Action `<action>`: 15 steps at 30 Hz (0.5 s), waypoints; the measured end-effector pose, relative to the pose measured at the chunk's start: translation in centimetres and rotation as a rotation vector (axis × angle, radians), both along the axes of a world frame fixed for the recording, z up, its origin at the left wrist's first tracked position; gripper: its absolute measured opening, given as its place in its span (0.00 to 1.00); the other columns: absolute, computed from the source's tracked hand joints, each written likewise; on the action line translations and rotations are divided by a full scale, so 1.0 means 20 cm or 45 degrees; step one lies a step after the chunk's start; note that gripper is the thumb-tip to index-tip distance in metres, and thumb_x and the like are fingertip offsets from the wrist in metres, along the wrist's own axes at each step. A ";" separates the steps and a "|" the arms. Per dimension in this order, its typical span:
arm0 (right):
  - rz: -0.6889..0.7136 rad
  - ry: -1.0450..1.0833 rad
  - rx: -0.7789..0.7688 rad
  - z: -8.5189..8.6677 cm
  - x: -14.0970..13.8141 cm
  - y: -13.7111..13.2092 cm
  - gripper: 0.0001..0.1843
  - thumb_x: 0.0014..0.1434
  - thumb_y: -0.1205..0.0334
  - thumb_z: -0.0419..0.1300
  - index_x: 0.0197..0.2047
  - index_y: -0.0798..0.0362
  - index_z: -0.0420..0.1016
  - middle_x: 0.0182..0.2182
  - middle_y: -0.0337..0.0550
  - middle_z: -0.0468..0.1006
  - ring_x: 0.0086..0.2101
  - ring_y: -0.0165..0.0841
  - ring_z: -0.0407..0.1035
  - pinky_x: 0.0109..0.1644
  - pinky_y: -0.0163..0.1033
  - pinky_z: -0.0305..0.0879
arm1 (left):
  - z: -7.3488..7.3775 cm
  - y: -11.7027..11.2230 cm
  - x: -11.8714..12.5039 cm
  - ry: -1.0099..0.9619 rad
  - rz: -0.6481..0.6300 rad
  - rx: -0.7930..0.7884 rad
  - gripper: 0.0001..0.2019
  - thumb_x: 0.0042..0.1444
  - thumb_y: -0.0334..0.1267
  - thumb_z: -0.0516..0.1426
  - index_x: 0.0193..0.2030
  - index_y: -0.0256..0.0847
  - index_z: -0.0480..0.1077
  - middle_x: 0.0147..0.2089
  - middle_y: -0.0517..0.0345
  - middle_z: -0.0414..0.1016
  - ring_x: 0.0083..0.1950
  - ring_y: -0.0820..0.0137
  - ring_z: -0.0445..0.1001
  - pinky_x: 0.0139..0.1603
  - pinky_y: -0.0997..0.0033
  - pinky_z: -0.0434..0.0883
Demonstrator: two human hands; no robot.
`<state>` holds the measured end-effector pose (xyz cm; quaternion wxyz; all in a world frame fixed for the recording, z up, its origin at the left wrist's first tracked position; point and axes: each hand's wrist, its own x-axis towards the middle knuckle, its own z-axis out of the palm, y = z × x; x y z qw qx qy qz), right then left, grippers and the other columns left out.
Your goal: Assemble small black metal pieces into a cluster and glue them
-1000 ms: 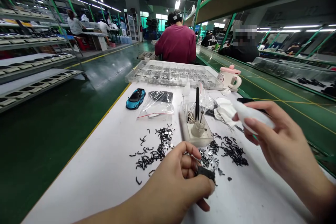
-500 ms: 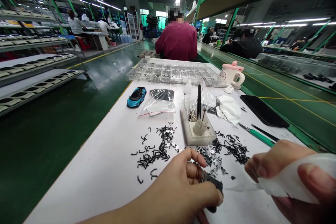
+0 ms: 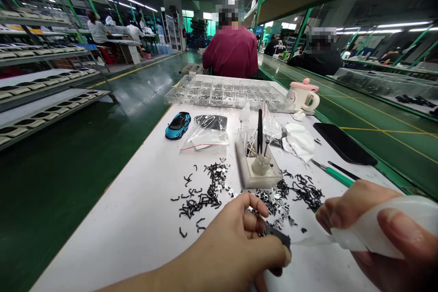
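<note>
Item 1: left hand (image 3: 232,246), at 6 o'clock, fingers curled, thumb and fingertips pressed together, pinching a small black part (image 3: 278,236).

Item 2: right hand (image 3: 356,219), at 4 o'clock, fingers closed around a white squeeze bottle (image 3: 383,226); its thin nozzle (image 3: 310,240) points toward 9 o'clock and ends just beside the black part.

Surroundings, on a white workbench (image 3: 130,246):
- Scattered black clips (image 3: 201,198), at 12 o'clock from the hands
- 1 clear compartment tray (image 3: 178,96), at 12 o'clock
- 1 clear block holding tweezers (image 3: 244,164)
- 1 blue model car (image 3: 178,125), at 11 o'clock
- 1 plastic bag (image 3: 208,130)
- 1 white cloth (image 3: 299,142)
- 1 black phone (image 3: 344,149), at 2 o'clock
- 1 green-handled tool (image 3: 338,179)
- 1 pink-lidded mug (image 3: 303,98), at 1 o'clock
</note>
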<state>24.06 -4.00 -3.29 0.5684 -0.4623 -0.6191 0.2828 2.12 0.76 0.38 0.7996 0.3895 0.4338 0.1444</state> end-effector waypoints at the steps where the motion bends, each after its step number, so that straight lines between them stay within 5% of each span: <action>1: -0.001 0.010 -0.010 0.00 0.00 0.00 0.16 0.60 0.46 0.55 0.29 0.46 0.73 0.17 0.39 0.65 0.19 0.36 0.63 0.23 0.43 0.60 | 0.00 0.00 0.00 0.003 0.003 0.004 0.23 0.35 0.32 0.61 0.38 0.43 0.56 0.24 0.70 0.62 0.22 0.75 0.64 0.14 0.81 0.64; 15: -0.034 0.050 -0.035 0.02 -0.03 0.00 0.18 0.60 0.43 0.55 0.27 0.45 0.74 0.15 0.40 0.63 0.16 0.36 0.61 0.20 0.45 0.58 | 0.00 0.00 0.00 0.003 0.008 -0.018 0.23 0.34 0.32 0.61 0.39 0.42 0.56 0.24 0.70 0.63 0.23 0.75 0.65 0.13 0.81 0.63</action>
